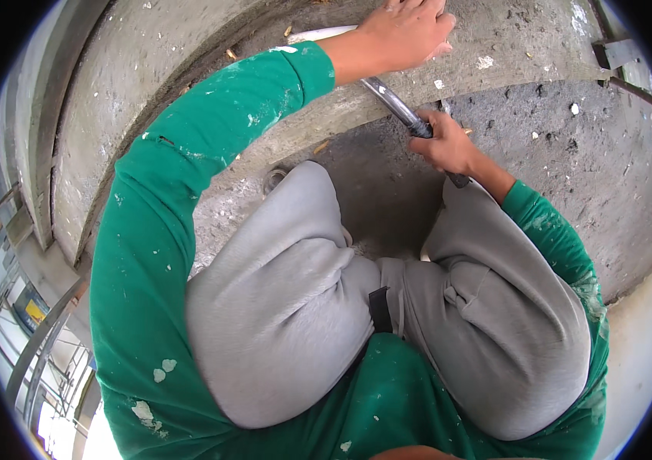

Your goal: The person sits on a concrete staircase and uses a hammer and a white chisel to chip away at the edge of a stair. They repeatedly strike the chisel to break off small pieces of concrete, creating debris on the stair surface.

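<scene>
My right hand (pixel 445 144) is wrapped around the black grip of a tool with a shiny metal shaft (pixel 391 100). The grip's butt end sticks out below my fist, beside my right knee. Up and to the left the shaft passes behind my left wrist, so its far end is hidden. My left hand (pixel 406 34) is over the concrete ledge (pixel 495 61) at the top edge, fingers curled and partly cut off by the frame. What it holds, if anything, is hidden. A white tube-like piece (pixel 322 34) shows beside the left wrist.
Curved concrete steps (pixel 138 92) sweep around the left and far side. Rough grey concrete (pixel 571 169) with pale crumbs lies at right. A small round object (pixel 274 179) is by my left knee. Metal railing or scaffolding (pixel 31 337) stands at far left, and a metal bracket (pixel 622 54) at upper right.
</scene>
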`<control>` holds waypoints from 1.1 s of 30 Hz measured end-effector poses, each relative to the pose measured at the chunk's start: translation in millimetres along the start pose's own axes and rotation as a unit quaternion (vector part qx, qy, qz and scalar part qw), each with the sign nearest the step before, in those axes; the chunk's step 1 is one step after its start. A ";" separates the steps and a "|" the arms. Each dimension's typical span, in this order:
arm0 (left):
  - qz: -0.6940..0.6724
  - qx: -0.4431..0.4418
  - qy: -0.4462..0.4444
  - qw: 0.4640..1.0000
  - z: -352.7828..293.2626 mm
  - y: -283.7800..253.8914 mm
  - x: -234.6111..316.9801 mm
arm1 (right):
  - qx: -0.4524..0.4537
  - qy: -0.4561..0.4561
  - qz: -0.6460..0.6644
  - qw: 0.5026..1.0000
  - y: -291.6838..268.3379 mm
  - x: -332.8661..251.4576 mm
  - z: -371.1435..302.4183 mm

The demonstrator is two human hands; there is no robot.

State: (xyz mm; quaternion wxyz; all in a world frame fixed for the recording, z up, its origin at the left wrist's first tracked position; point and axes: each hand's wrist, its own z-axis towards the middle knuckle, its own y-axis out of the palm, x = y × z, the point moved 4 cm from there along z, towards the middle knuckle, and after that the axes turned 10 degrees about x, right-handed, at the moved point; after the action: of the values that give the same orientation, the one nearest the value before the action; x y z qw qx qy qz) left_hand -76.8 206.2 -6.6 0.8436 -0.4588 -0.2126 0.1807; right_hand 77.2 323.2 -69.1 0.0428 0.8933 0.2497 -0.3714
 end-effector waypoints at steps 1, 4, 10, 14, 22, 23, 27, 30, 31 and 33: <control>-0.015 -0.010 -0.011 1.000 -0.4 -4.7 -1.2 | 0.039 0.000 -0.001 0.999 -6.2 4.2 -0.9; -0.018 -0.008 -0.012 1.000 -12.5 -30.8 -1.5 | 0.131 -0.001 0.025 0.991 -26.3 13.6 1.1; 0.062 -0.201 -0.149 0.966 -34.3 -113.3 10.6 | 0.254 -0.018 0.131 0.958 -78.8 21.0 -6.3; 0.198 -0.363 -0.214 0.885 -44.2 -179.9 0.1 | 0.295 -0.039 0.128 0.946 -84.5 26.0 -13.8; -0.173 -0.452 -0.679 0.552 -114.1 -184.2 -57.4 | 0.117 -0.044 0.429 0.895 -76.9 18.8 1.0; -0.184 -0.442 -0.674 0.563 -115.2 -183.8 -54.0 | 0.113 -0.065 0.455 0.881 -79.2 14.0 3.8; -0.196 -0.382 -0.653 0.624 -92.5 -170.2 -3.1 | 0.086 -0.078 0.565 0.817 -84.3 11.1 23.3; -0.259 -0.334 -0.646 0.635 -75.2 -137.2 15.0 | 0.029 -0.040 0.631 0.774 -69.2 20.5 39.0; -0.285 -0.316 -0.651 0.628 -69.9 -125.0 18.9 | 0.038 -0.035 0.616 0.786 -71.0 17.5 36.7; -0.263 -0.271 -0.673 0.636 -62.9 -98.8 21.2 | 0.051 -0.021 0.608 0.792 -74.6 10.5 27.2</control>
State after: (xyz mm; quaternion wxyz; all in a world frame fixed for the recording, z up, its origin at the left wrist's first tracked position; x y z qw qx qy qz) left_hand -15.1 122.2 50.9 0.3169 -0.3425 -0.8726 0.1442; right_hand 30.4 385.4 -87.8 0.2196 0.8536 -0.3655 -0.2993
